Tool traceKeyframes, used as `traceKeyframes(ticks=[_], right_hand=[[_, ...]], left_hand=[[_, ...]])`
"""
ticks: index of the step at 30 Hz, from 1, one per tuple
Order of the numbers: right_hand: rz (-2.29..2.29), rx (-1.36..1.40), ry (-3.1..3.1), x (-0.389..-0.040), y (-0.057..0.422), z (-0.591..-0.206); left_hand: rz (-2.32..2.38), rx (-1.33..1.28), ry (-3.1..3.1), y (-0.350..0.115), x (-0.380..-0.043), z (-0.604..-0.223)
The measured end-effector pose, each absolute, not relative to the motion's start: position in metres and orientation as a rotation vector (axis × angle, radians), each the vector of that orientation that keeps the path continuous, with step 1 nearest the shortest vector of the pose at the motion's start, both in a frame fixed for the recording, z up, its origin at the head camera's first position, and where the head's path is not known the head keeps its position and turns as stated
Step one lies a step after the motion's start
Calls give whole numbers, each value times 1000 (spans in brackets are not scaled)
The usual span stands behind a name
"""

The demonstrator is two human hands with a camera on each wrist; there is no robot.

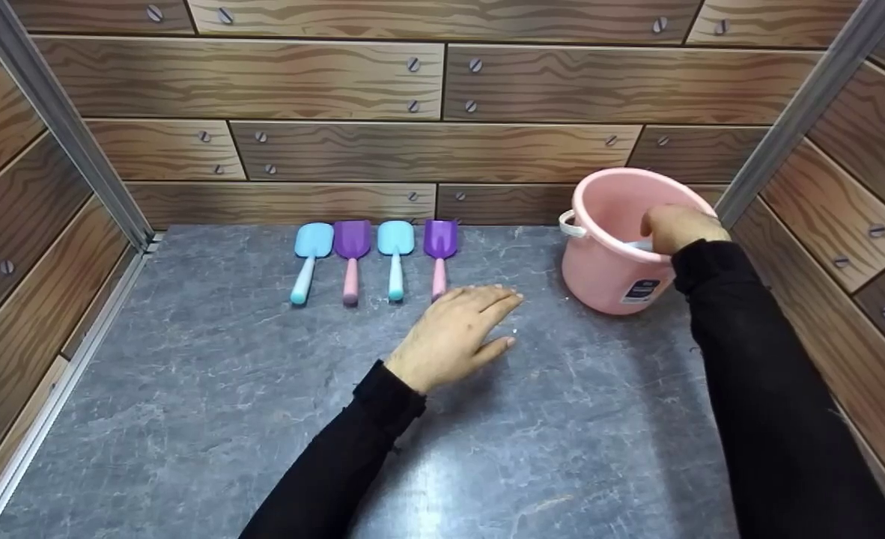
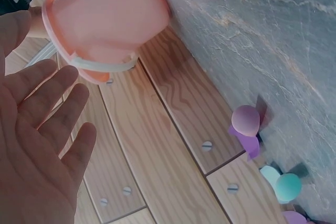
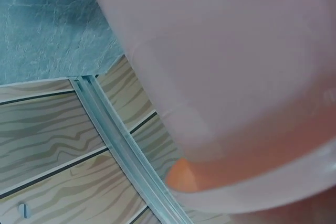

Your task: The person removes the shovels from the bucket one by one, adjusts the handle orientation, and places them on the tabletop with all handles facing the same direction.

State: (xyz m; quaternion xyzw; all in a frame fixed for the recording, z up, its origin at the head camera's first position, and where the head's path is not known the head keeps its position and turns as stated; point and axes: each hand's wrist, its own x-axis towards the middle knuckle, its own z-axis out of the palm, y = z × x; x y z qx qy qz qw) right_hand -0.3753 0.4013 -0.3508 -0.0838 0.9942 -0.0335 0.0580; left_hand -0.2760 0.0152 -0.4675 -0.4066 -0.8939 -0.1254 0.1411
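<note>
A pink bucket (image 1: 615, 273) with a white handle (image 1: 572, 224) stands upright at the back right. My right hand (image 1: 682, 228) reaches over its near rim, its curled fingers gripping a pale blue object (image 1: 642, 245) mostly hidden inside the bucket. In the right wrist view the bucket wall (image 3: 226, 66) fills much of the picture and the fingers are out of sight. Palm down above the table, my left hand (image 1: 454, 333) has straight, spread fingers and holds nothing. It is nearest a purple toy shovel (image 1: 441, 239), its knuckles overlapping the pink handle's end in the head view.
Left of that shovel, in a row along the back wall, lie a light blue shovel (image 1: 395, 238), a purple shovel (image 1: 352, 239) and another light blue shovel (image 1: 314, 241). Wood-patterned walls (image 1: 323, 82) with metal corner posts (image 1: 794, 105) enclose the grey marbled table (image 1: 210, 419).
</note>
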Motion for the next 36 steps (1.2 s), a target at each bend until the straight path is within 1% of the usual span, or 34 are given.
traceKeyframes(ticks=[9,11,12,14,17,22,25,29,36], right_hand=[[-156,-319,2972,-379,401,-345],[-164,-355,2968,-384,401,-345],[-170,-378,2974,-395,408,-353],[-160,-416,2987,-404,409,-355],[-179,-444,3019,-410,404,-353],[-345,-349,3079,-394,384,-333],[-488,-267,3121,-391,381,-331],[-629,-225,3198,-384,379,-329],[-741,-173,3356,-371,378,-324]], left_hand=[[-378,-1168,-2587,16,-277,-468],[-387,-1169,-2593,16,-277,-468],[-390,-1169,-2596,16,-277,-468],[-397,-1170,-2603,16,-277,-467],[-406,-1171,-2608,15,-277,-467],[-403,-1169,-2604,15,-278,-468],[-416,-1165,-2601,14,-278,-468],[-435,-1158,-2596,13,-278,-468],[-437,-1165,-2574,12,-279,-467]])
